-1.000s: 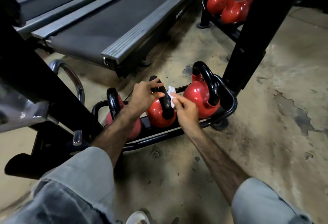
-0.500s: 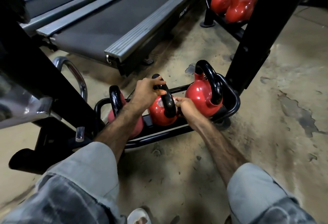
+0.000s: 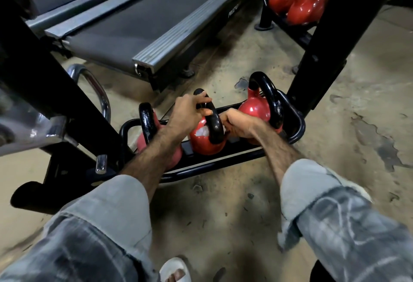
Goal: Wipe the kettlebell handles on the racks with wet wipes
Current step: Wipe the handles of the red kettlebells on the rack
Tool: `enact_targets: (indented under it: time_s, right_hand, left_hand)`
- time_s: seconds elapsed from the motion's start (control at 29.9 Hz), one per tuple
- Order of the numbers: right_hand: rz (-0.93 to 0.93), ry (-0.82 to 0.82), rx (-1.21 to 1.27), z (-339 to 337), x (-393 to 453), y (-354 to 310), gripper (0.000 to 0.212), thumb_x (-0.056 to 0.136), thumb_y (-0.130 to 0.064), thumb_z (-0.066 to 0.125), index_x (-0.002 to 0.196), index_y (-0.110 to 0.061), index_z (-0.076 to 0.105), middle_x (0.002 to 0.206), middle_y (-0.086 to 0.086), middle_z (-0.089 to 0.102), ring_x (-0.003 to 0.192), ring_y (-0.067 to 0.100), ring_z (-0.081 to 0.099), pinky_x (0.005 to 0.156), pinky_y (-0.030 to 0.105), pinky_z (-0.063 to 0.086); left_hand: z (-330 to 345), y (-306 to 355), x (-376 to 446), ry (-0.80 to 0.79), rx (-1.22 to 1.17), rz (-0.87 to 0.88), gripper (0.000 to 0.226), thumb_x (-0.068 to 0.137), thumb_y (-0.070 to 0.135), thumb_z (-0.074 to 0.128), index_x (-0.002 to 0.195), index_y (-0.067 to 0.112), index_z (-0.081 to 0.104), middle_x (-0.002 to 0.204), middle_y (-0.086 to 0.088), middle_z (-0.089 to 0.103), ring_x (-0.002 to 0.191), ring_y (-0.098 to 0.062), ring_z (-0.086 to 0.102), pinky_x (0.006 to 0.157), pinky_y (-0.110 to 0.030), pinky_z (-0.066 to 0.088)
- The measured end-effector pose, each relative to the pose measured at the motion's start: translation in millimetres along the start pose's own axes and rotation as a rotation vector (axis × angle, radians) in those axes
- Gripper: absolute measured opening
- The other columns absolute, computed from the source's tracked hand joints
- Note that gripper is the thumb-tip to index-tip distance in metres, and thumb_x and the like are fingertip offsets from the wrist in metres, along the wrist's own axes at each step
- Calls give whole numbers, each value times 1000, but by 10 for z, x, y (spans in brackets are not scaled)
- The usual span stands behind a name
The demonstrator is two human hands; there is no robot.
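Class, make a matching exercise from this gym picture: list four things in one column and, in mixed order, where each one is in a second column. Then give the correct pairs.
Things:
1. left hand
2. right hand
3. treadmill
4. largest kettlebell

Places:
A. on the floor behind the low rack
B. at the right end of the low rack
C. gripping the top of the middle kettlebell's handle
D. low against the right side of the middle kettlebell's handle

Pairs: 1-C, 2-D, 3-A, 4-B
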State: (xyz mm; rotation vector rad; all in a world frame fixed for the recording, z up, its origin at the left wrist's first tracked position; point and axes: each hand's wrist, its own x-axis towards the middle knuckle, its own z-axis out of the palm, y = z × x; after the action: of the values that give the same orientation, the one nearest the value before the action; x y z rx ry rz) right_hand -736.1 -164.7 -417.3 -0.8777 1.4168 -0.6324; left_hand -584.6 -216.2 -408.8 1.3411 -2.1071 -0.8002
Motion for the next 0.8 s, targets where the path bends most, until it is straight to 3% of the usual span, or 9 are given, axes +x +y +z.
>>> enact_targets:
  time_s: [0.1,0.17,0.27,0.37,0.47,0.54,0.64,0.7,0.8]
  right_hand:
    - [-127,118,72,55,7,215,32,78,-5,40,65,-21,64,56,-4,50,52,9,43,53,25,30]
    - [-296,310,55,123,5,477,32,89,-7,46,93,-22,74,73,0,65,66,13,57,54,24,41]
    - [-531,598,-6,341,-125,832,31,95,-13,56,123,-23,66,97,-3,73,73,6,68,68,22,56]
    - [-899,792,-267,474,-190,887,38,89,2,61,122,-15,67,113,1,72,85,10,68,85,16,52]
    - [-1221,667,-820,331,-79,835,46,79,12,51,118,-7,68,128,0,64,81,20,52,80,25,50]
    - [-1276,521,-1137,165,-24,811,35,86,6,48,114,-4,67,130,1,62,79,22,48,73,32,49]
    - [-1347,293,-1584,-51,-3,805,28,95,-1,48,115,-10,65,126,-1,64,83,24,53,71,37,48]
    - [-1381,238,-1727,-129,-45,697,30,97,-3,44,113,-14,67,124,-2,65,83,22,53,69,35,47]
    - [-1342,353,-1708,-53,-116,461,36,89,1,36,108,-10,65,120,2,64,76,22,46,65,33,42]
  left_hand:
    - [-6,1,-4,-2,-8,9,42,78,8,75,119,14,67,136,-4,55,127,-13,49,111,-25,36]
    - [-16,-4,-8,-5,-29,11,43,76,8,76,118,14,67,135,-5,56,126,-12,50,112,-27,36]
    - [-22,-14,8,-12,-84,-11,44,74,7,78,116,13,68,134,-6,57,126,-11,51,112,-29,37]
    - [-31,-34,31,-19,-103,-8,38,77,3,74,114,11,69,133,-7,58,125,-11,52,110,-28,38]
    - [-30,-28,50,-38,-164,-39,33,84,-9,60,113,5,69,132,-10,59,124,-11,53,106,-29,44]
    - [-21,-14,49,-34,-162,-51,36,85,-14,55,111,6,69,130,-9,60,124,-11,53,105,-29,45]
    - [-34,-9,48,-31,-130,-58,40,84,-19,51,111,4,69,123,-14,64,124,-10,53,102,-17,40]
    - [-17,-10,65,-31,-167,-72,40,84,-20,49,111,3,69,123,-16,64,123,-11,53,102,-24,45]
    - [9,-27,111,-27,-198,-92,40,85,-18,48,110,4,70,127,-12,62,121,-12,55,101,-32,48]
